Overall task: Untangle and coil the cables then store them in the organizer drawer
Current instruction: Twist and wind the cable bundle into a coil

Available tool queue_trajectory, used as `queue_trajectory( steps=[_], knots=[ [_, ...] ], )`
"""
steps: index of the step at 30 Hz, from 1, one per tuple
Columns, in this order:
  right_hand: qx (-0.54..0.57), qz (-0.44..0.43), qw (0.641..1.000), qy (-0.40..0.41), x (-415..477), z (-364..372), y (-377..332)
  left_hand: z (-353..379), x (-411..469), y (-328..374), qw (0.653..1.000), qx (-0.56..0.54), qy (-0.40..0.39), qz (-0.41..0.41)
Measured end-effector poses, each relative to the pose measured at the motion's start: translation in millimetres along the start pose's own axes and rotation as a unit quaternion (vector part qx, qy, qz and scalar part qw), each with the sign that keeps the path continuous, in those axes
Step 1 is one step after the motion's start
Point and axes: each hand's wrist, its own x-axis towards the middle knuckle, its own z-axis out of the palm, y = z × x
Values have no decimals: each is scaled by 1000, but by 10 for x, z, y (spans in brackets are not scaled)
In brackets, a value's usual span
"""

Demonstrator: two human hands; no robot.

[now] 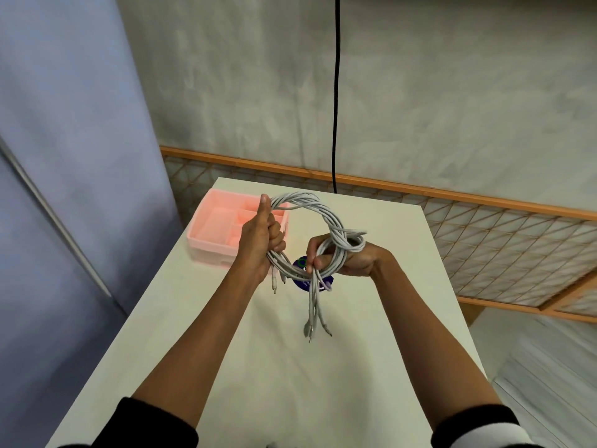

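While left hand [258, 244] and right hand [350, 265] clench it, the coil [324, 212] arcs between them.

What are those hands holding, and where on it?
A coil of grey cables: the left hand grips its left side, the right hand its lower right, ends dangling.

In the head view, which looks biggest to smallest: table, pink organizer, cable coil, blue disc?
1. Table, largest.
2. Pink organizer and cable coil look alike; the coil is held nearer the camera, so unranked.
3. Blue disc, smallest, partly hidden by the coil.
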Motion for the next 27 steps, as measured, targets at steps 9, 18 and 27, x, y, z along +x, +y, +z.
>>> queue_trajectory(
  steps=[9,18,27],
  knots=[
    [101,20,994,-43,-48,-99,168,66,-34,-22,998,-28,20,45],
    [207,-26,958,196,-32,-114,451,72,-38,-46,995,9,52,89],
    [244,-77,963,79,-216,-16,525,59,-33,-99,992,-14,81,95]
  ],
)
